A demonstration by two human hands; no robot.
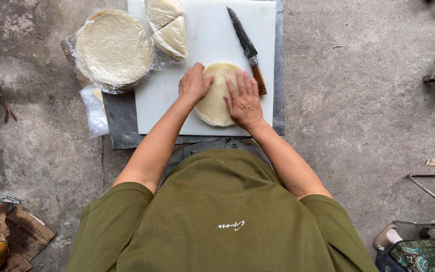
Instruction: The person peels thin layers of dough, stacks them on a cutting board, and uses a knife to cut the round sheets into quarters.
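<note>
A stack of pale round wrappers [216,95] lies on a white cutting board [207,35]. My left hand [194,83] rests curled on the stack's left edge. Flat on the stack's right side lies my right hand [243,98], fingers spread. A knife [246,48] with a dark blade and wooden handle lies on the board just right of the stack, its handle beside my right fingertips. Cut wedge-shaped wrapper pieces [168,27] in plastic sit at the board's top left.
A round stack of wrappers in clear plastic [113,48] sits left of the board. The board lies on a dark slab [122,116] on concrete floor. Cardboard scraps [11,231] lie at the lower left; a metal frame [429,196] stands at the lower right.
</note>
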